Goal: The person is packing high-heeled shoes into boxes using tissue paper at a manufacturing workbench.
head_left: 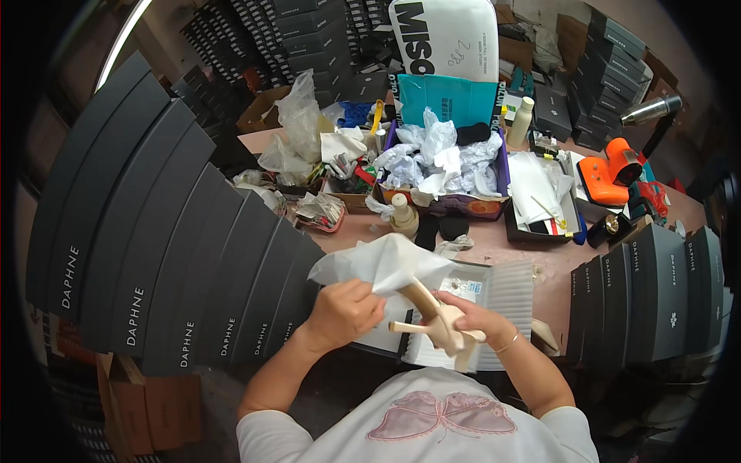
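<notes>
My right hand (480, 316) is closed around a cream high-heeled shoe (441, 330), tilted with its slim heel toward the left. White tissue paper (378, 264) covers the shoe's far end, and my left hand (347, 310) grips the near edge of that paper in a fist. Below both hands lies an open dark shoebox (404, 345) with white ribbed padding (509, 307) spread over its right side. A small white and blue packet (468, 287) rests inside. Right of the padding, a beige piece (545, 336) shows partly; its kind I cannot tell.
Tall stacks of dark shoeboxes (162, 231) crowd the left, with more boxes (652, 293) at the right. Behind stand a pale bottle (403, 216), a purple box (505, 174) of crumpled paper, an orange device (606, 181) and a tray (540, 235) of papers.
</notes>
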Motion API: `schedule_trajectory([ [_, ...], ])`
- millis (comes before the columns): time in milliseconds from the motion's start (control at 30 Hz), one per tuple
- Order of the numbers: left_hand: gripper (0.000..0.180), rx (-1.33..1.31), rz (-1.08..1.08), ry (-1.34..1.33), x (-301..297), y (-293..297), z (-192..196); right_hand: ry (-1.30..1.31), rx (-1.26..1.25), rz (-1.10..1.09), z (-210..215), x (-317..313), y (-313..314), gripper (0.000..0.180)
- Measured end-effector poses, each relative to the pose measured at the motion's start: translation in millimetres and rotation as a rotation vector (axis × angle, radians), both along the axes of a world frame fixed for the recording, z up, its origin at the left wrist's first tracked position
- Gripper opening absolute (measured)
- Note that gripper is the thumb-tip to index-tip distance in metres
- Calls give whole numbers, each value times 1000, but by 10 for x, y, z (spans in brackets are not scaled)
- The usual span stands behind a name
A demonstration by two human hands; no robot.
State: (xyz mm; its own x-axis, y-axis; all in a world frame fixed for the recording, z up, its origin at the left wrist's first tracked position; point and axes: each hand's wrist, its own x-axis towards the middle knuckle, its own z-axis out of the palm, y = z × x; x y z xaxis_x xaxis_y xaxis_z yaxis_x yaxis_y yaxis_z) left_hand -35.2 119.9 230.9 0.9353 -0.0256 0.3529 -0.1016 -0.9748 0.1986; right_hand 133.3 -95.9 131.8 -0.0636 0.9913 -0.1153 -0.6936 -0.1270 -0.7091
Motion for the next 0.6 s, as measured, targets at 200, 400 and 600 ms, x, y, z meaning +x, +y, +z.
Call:
schedule_trajectory([
  [200,11,-137,170,32,-55,228,-688,211,-18,156,-422,-149,-189,90],
  [400,23,-192,62,47,-193,-282,-303,328,-97,-251,13,-453,122,71],
  [600,30,-162,-215,31,-64,-643,-619,-480,-78,-582,-408,-664,425,43],
])
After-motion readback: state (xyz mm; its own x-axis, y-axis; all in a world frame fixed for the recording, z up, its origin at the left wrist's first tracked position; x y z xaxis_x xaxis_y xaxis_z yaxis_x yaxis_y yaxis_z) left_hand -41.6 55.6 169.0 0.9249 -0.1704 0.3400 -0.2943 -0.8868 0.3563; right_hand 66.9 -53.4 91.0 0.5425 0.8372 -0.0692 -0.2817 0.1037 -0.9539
